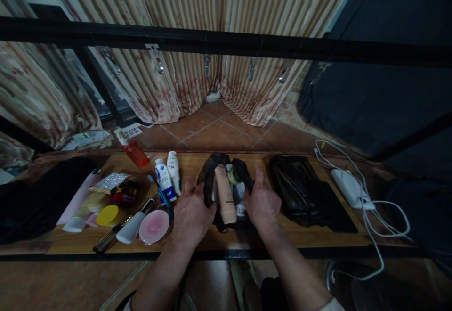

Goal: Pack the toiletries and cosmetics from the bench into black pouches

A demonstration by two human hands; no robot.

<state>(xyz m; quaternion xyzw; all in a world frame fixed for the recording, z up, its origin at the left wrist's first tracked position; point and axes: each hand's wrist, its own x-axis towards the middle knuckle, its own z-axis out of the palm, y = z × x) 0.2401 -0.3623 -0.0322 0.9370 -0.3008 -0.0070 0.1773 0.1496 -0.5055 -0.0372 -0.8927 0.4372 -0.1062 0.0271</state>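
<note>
A black mesh pouch (211,172) lies open on the wooden shelf (310,238), with a beige tube (226,193) and small white items inside it. My left hand (190,214) grips the pouch's left edge. My right hand (262,202) holds its right edge, fingers spread over the rim. Just left of the pouch stand two white bottles with blue labels (168,175).
To the left lie a pink round compact (154,226), a yellow lid (108,215), a white tube (131,227), a red spray bottle (133,151) and a silver case (110,182). A second black pouch (300,193) and a white charger with cables (351,188) sit to the right.
</note>
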